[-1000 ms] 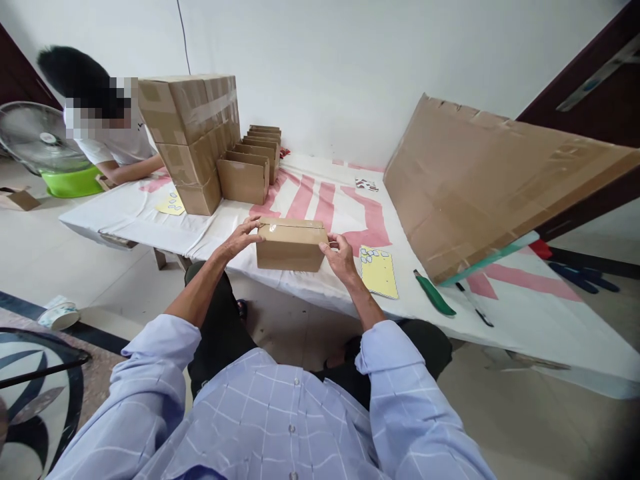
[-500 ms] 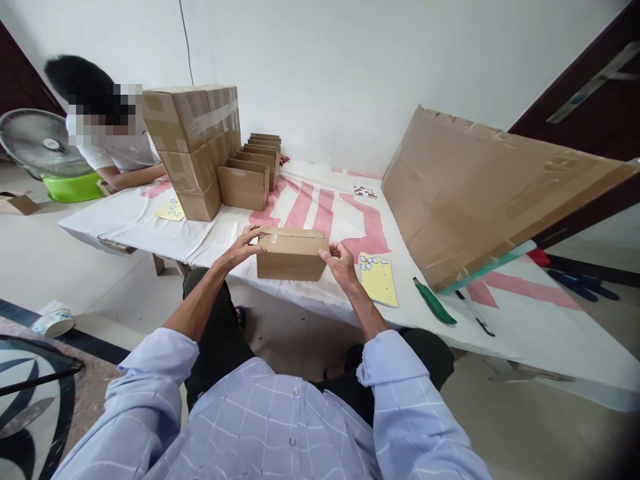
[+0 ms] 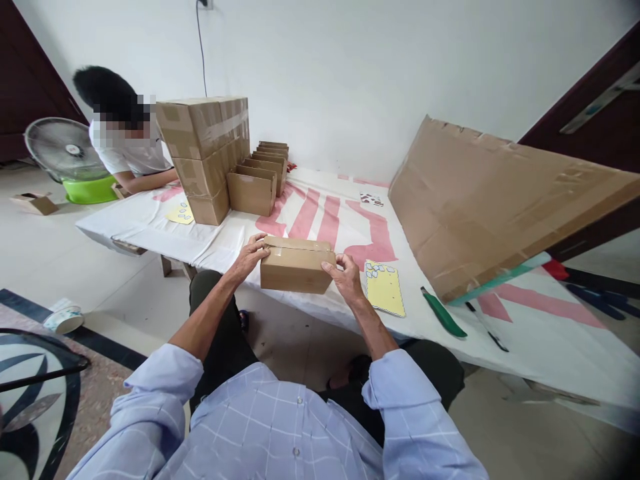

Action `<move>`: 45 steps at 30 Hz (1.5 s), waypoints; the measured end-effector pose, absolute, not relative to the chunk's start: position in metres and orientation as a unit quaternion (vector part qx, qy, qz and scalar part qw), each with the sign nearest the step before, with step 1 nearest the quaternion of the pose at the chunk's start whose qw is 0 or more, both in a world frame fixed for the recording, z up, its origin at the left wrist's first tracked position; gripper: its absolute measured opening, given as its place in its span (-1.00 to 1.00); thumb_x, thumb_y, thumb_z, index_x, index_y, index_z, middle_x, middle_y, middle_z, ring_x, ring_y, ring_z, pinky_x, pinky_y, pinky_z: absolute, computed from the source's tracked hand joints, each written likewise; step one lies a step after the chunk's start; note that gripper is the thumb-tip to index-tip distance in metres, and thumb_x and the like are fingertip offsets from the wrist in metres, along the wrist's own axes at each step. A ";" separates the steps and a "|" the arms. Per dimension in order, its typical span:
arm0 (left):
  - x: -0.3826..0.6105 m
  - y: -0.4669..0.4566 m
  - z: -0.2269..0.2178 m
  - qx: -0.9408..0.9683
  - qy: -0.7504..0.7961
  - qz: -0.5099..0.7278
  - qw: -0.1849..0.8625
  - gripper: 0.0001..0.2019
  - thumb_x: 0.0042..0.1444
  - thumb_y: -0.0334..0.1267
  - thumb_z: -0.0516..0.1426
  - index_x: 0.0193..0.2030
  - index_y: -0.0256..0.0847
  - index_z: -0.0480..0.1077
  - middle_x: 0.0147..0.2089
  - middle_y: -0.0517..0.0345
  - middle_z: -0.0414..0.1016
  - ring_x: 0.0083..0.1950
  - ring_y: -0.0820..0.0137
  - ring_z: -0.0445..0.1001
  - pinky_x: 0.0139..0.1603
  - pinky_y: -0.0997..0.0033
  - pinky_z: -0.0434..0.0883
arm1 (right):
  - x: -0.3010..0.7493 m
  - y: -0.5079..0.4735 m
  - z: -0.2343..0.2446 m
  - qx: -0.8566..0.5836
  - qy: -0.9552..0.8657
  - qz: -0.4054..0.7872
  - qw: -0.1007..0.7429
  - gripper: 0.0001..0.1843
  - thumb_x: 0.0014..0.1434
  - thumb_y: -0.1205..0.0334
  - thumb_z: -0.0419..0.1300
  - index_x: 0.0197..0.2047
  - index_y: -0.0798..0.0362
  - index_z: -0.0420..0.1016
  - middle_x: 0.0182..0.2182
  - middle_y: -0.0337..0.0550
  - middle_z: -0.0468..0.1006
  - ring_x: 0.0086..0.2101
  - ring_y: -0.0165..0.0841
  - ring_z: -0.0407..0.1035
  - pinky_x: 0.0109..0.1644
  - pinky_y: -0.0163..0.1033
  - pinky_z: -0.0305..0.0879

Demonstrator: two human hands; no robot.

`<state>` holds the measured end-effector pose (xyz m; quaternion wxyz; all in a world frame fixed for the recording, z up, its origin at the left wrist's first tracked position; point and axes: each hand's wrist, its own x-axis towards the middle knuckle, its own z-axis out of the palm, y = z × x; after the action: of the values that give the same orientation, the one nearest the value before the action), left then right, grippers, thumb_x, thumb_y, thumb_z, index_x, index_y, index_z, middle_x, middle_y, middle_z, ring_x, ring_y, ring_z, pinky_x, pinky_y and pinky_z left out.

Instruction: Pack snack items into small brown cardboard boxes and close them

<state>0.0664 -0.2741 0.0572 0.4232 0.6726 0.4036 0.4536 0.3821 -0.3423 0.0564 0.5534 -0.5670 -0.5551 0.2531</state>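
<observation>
Round fan (image 3: 65, 143), patterned bowl (image 3: 65, 320) — on the tiled floor (image 3: 120, 287), black cable (image 3: 201, 53)

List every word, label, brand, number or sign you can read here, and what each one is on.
No text can be read.
Fan: small hub mark, too small to read.
Cardboard sheet: faint mark near the upper right, too blurred.
Cloth: large red shapes, possibly lettering; I cannot read them.
Held box: no print visible.
Yellow card: drawn shapes, no readable words.

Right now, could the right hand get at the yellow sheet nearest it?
Probably yes: the yellow sheet lies close beside the right hand, nothing visible between them, though that hand holds the cardboard box.
</observation>
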 end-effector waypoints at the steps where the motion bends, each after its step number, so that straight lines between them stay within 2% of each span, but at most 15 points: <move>1: 0.066 -0.275 0.057 0.674 0.401 0.457 0.420 -0.73 0.20 -0.02 0.24 -0.11 -0.12 0.63 0.48 0.01 0.35 0.66 -0.03 0.12 0.66 0.08 0.16 | 0.382 -0.343 0.057 -0.565 -0.556 0.254 0.554 -0.41 -0.01 -0.37 0.45 -0.30 -0.04 0.44 -0.15 -0.12 0.51 -0.09 -0.15 0.43 0.03 -0.02 0.50; 4: 0.064 -0.279 0.058 0.676 0.371 0.473 0.426 -0.50 0.14 -0.09 0.24 0.24 -0.03 0.56 0.51 0.03 0.32 0.59 0.00 0.25 0.62 -0.02 0.23 | 0.380 -0.348 0.057 -0.560 -0.560 0.257 0.555 -0.39 -0.01 -0.40 0.46 -0.30 -0.04 0.44 -0.13 -0.10 0.51 -0.07 -0.13 0.45 -0.01 -0.03 0.54; 6: 0.063 -0.281 0.060 0.687 0.348 0.472 0.429 -0.39 0.13 -0.09 0.27 0.36 0.03 0.49 0.55 0.04 0.27 0.55 0.00 0.30 0.53 -0.03 0.36 | 0.379 -0.353 0.056 -0.555 -0.564 0.260 0.553 -0.40 0.01 -0.40 0.46 -0.29 -0.05 0.45 -0.09 -0.08 0.51 -0.05 -0.12 0.47 -0.03 -0.04 0.57; 10: 0.060 -0.286 0.065 0.722 0.345 0.432 0.417 -0.49 0.16 0.06 0.35 0.23 0.00 0.58 0.53 -0.01 0.26 0.55 -0.07 0.28 0.24 0.09 0.58 | 0.385 -0.362 0.054 -0.549 -0.577 0.251 0.550 -0.43 0.12 -0.34 0.41 -0.09 -0.04 0.55 0.01 -0.01 0.55 0.01 -0.09 0.52 -0.02 0.00 0.60; 14: 0.057 -0.289 0.067 0.734 0.349 0.413 0.410 -0.52 0.15 0.14 0.38 0.12 -0.05 0.61 0.49 -0.05 0.30 0.49 -0.06 0.34 0.14 0.15 0.61 | 0.432 -0.377 0.055 -0.598 -0.596 0.123 0.522 -0.51 0.24 -0.25 0.29 -0.01 -0.04 0.58 0.05 0.08 0.57 0.05 -0.02 0.52 0.04 0.10 0.59; 16: 0.056 -0.290 0.067 0.739 0.349 0.412 0.403 -0.55 0.16 0.14 0.38 0.08 -0.06 0.60 0.50 -0.05 0.30 0.49 -0.04 0.35 0.15 0.16 0.60 | 0.475 -0.389 0.053 -0.648 -0.593 0.041 0.476 -0.57 0.26 -0.21 0.23 -0.06 -0.03 0.59 0.06 0.14 0.58 0.07 0.03 0.49 0.12 0.18 0.55; 20: 0.056 -0.292 0.068 0.745 0.353 0.421 0.378 -0.57 0.18 0.12 0.36 0.08 -0.05 0.55 0.47 -0.01 0.36 0.45 0.01 0.37 0.11 0.20 0.60 | 0.572 -0.422 0.039 -0.783 -0.542 -0.064 0.298 -0.62 0.19 -0.11 0.22 -0.14 0.01 0.63 -0.01 0.29 0.59 0.17 0.20 0.43 0.34 0.34 0.35; 22: 0.057 -0.294 0.069 0.747 0.356 0.420 0.371 -0.56 0.19 0.13 0.35 0.09 -0.05 0.55 0.46 -0.02 0.37 0.43 0.01 0.40 0.10 0.20 0.60 | 0.610 -0.438 0.030 -0.843 -0.479 -0.073 0.234 -0.64 0.14 -0.11 0.26 -0.20 -0.01 0.65 -0.01 0.36 0.59 0.16 0.29 0.43 0.25 0.40 0.38; 25: 0.058 -0.295 0.069 0.751 0.351 0.419 0.371 -0.55 0.19 0.13 0.36 0.10 -0.05 0.58 0.47 -0.03 0.35 0.42 -0.01 0.41 0.10 0.19 0.60 | 0.640 -0.453 0.021 -0.878 -0.428 -0.072 0.203 -0.67 0.07 -0.12 0.30 -0.27 -0.05 0.67 -0.04 0.34 0.62 0.11 0.32 0.47 0.12 0.42 0.43; 29: 0.059 -0.296 0.068 0.747 0.342 0.432 0.372 -0.56 0.25 0.14 0.31 0.13 -0.07 0.59 0.42 -0.06 0.38 0.43 -0.04 0.40 0.02 0.21 0.63 | 0.639 -0.452 0.020 -0.893 -0.413 -0.027 0.178 -0.64 0.08 -0.06 0.29 -0.17 -0.02 0.73 -0.01 0.31 0.64 0.11 0.28 0.50 0.14 0.36 0.44; 33: 0.059 -0.297 0.066 0.742 0.340 0.437 0.378 -0.53 0.27 0.15 0.30 0.15 -0.10 0.57 0.39 -0.09 0.38 0.38 -0.02 0.43 -0.03 0.23 0.64 | 0.613 -0.438 0.029 -0.874 -0.435 -0.025 0.213 -0.62 0.14 0.02 0.23 -0.10 0.04 0.72 -0.02 0.30 0.64 0.10 0.23 0.51 0.21 0.33 0.42; 37: 0.057 -0.303 0.066 0.740 0.336 0.433 0.389 -0.47 0.21 0.15 0.37 0.20 -0.07 0.55 0.41 -0.09 0.35 0.39 -0.02 0.43 0.04 0.20 0.66 | 0.552 -0.416 0.053 -0.752 -0.559 -0.027 0.349 -0.64 0.24 0.00 0.16 -0.13 0.03 0.69 -0.07 0.20 0.66 0.04 0.09 0.52 0.25 0.27 0.45; 40: 0.055 -0.308 0.069 0.745 0.333 0.428 0.389 -0.45 0.19 0.14 0.39 0.22 -0.06 0.54 0.42 -0.09 0.34 0.40 -0.01 0.42 0.08 0.19 0.66 | 0.483 -0.397 0.082 -0.624 -0.656 0.000 0.424 -0.70 0.33 -0.01 0.20 -0.10 -0.05 0.69 -0.06 0.08 0.68 0.05 0.03 0.51 0.25 0.23 0.47; 42: 0.055 -0.311 0.070 0.748 0.332 0.424 0.388 -0.42 0.16 0.15 0.42 0.24 -0.05 0.54 0.44 -0.10 0.33 0.42 -0.03 0.41 0.11 0.16 0.66 | 0.436 -0.386 0.102 -0.547 -0.719 0.015 0.429 -0.73 0.37 0.01 0.25 -0.04 -0.08 0.71 -0.03 0.03 0.68 0.09 0.04 0.50 0.35 0.27 0.40; 45: 0.054 -0.315 0.070 0.757 0.333 0.411 0.384 -0.38 0.12 0.18 0.45 0.25 -0.01 0.55 0.48 -0.09 0.29 0.44 -0.05 0.40 0.16 0.08 0.65 | 0.383 -0.372 0.124 -0.480 -0.786 0.040 0.386 -0.67 0.37 0.03 0.33 0.14 -0.09 0.69 0.14 0.03 0.65 0.19 0.07 0.45 0.38 0.30 0.38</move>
<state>0.0542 -0.3149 0.0705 0.3843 0.7566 0.3330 0.4111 0.3829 -0.3720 0.1244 0.3862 -0.4805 -0.7864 0.0396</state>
